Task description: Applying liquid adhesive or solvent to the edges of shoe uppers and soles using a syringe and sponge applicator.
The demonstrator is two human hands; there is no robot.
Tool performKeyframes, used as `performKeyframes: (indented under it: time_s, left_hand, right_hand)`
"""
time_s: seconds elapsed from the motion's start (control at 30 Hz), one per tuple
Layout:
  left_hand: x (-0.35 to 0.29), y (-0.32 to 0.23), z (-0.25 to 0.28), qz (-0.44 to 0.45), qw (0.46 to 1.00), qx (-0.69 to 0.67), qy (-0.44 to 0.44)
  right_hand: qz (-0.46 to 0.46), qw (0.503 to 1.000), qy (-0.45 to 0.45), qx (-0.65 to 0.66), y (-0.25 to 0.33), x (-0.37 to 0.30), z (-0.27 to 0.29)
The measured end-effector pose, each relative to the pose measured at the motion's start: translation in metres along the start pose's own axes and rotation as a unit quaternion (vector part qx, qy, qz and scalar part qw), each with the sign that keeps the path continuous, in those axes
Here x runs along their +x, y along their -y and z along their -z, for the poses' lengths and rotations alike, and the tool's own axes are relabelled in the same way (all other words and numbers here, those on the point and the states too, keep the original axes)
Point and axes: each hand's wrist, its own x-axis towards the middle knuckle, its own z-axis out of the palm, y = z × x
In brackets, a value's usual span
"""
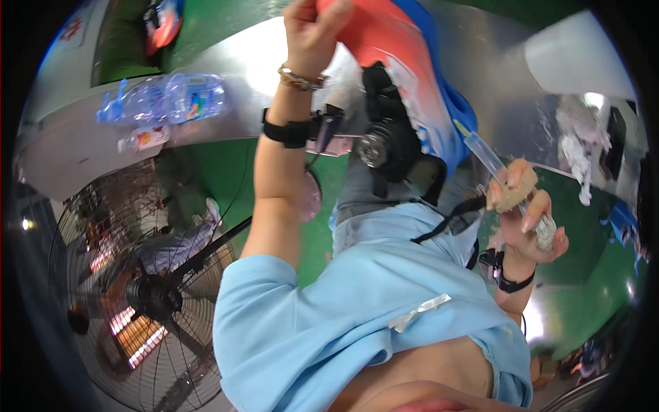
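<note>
At the top of the view my left hand (312, 31) is closed on the edge of a red, white and blue piece (391, 41), which looks like printed fabric. It lies over the metal tabletop and hangs toward my lap. My right hand (525, 220) is off to the right, fingers curled round a clear syringe (486, 156) with a thin yellowish tip pointing up-left at the blue edge. A beige, sponge-like lump (518, 191) sits in the same fingers. Below it a whitish crumpled bit (546, 233) shows by the palm.
Clear plastic bottles (189, 98) lie on the metal table (247, 58) at the left. A large caged fan (158, 295) stands at lower left. Crumpled white material (576, 147) and a whitish container (580, 55) are at the right. A black camera-like device (391, 137) hangs before me.
</note>
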Motion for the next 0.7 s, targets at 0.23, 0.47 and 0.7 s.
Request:
performKeyframes:
  time_s: [0.23, 0.47, 0.7]
  left_hand:
    - [-0.003, 0.002, 0.003, -0.064, 0.979, 0.18, -0.069]
    - [-0.008, -0.003, -0.006, -0.019, 0.996, 0.028, -0.085]
    - [-0.018, 0.006, 0.009, 0.062, 0.976, 0.074, -0.193]
  right_hand:
    - [-0.004, 0.999, -0.025, -0.032, 0.001, -0.022, 0.014]
    - [0.004, 0.999, -0.037, -0.038, 0.0, -0.034, 0.019]
    - [0.034, 0.994, -0.075, -0.068, -0.006, -0.036, 0.02]
